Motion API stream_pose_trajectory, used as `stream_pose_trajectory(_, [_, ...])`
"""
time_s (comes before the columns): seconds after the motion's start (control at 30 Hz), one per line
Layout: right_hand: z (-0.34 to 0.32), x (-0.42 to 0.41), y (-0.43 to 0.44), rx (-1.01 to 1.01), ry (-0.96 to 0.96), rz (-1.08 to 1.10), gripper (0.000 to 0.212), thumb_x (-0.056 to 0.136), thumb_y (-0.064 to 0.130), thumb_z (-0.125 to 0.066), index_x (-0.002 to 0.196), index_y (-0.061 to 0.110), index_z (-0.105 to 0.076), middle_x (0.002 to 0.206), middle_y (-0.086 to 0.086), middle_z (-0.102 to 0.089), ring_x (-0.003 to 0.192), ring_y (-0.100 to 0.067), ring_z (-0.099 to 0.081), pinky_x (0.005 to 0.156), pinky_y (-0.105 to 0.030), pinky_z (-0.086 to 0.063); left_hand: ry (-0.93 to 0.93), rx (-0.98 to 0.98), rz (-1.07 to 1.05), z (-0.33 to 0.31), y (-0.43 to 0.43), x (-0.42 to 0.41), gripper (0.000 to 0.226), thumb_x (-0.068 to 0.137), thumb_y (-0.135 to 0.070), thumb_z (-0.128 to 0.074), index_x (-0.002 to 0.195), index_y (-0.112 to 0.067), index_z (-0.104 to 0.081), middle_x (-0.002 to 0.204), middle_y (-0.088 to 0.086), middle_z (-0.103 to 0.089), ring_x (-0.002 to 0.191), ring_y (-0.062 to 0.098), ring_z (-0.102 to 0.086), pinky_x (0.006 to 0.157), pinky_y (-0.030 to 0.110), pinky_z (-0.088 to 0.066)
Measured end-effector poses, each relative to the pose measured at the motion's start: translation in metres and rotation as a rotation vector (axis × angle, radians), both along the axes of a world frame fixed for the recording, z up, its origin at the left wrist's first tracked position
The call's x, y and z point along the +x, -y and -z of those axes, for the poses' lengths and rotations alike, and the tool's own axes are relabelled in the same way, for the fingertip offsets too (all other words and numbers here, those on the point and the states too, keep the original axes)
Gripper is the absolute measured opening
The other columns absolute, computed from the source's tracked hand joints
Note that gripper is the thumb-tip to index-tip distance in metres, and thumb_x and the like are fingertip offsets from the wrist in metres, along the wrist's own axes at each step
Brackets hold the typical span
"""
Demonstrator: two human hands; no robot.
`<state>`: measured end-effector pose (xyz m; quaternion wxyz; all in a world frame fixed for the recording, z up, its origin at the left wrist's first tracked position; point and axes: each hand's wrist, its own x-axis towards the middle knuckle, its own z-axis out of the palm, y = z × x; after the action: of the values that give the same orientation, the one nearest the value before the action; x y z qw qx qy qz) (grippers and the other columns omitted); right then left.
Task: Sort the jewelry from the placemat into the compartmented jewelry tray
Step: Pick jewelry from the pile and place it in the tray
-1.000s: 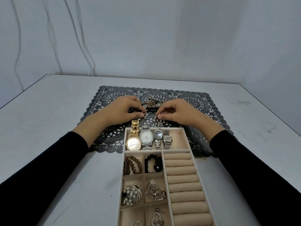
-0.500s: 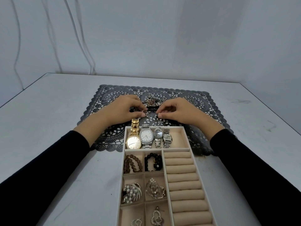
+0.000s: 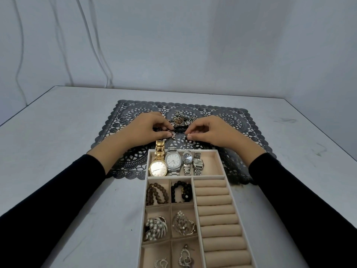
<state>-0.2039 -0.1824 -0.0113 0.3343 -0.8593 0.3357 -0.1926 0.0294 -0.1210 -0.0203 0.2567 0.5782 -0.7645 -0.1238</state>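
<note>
L hand [image 3: 144, 128], R hand [image 3: 212, 130] pinch dark strand [image 3: 178, 130], L-R

A grey table [image 3: 58, 144] stands against pale walls [image 3: 212, 45].

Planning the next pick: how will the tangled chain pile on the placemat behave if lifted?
The chain pile shows loose links, so it will likely hang limp. Its strands cross one another, so lifting one probably drags others. The openwork placemat may snag a clasp.
</note>
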Motion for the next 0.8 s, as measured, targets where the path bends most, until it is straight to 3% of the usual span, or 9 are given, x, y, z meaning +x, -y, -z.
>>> stream_pose_trajectory(0.27, [0.0019, -0.0006, 0.0019, 0.02, 0.013, 0.005, 0.013, 0.08, 0.023, -0.077, 0.093, 0.021, -0.075, 0.079, 0.004, -0.07, 0.072, -0.001, -0.061, 0.071, -0.015, -0.049, -0.008, -0.058, -0.042, 0.0021, -0.0013, -0.0036, 0.015, 0.084, -0.033, -0.074, 0.092, -0.021, -0.074, 0.084, -0.007, -0.064, 0.084, 0.008, -0.061, 0.081, 0.028, -0.051])
stream_pose_trajectory(0.53, [0.001, -0.001, 0.0011, 0.017, 0.008, 0.001, 0.013, 0.08, 0.023, -0.076, 0.093, 0.021, -0.075, 0.076, 0.008, -0.069, 0.07, 0.002, -0.06, 0.067, -0.011, -0.046, 0.049, 0.003, 0.008, -0.0021, -0.0011, -0.0036, 0.019, 0.085, -0.034, -0.072, 0.101, -0.024, -0.074, 0.091, -0.01, -0.057, 0.088, 0.008, -0.058, 0.082, 0.025, -0.045])
stream_pose_trajectory(0.8, [0.0008, -0.0008, 0.0009, 0.012, 0.003, 0.003, 0.014, 0.08, 0.023, -0.076, 0.094, 0.02, -0.075, 0.077, 0.008, -0.069, 0.07, 0.002, -0.061, 0.067, -0.011, -0.046, 0.056, -0.017, 0.072, -0.0001, -0.0005, 0.0015, 0.011, 0.086, -0.027, -0.072, 0.095, -0.02, -0.071, 0.091, -0.006, -0.061, 0.089, 0.008, -0.058, 0.08, 0.024, -0.045])
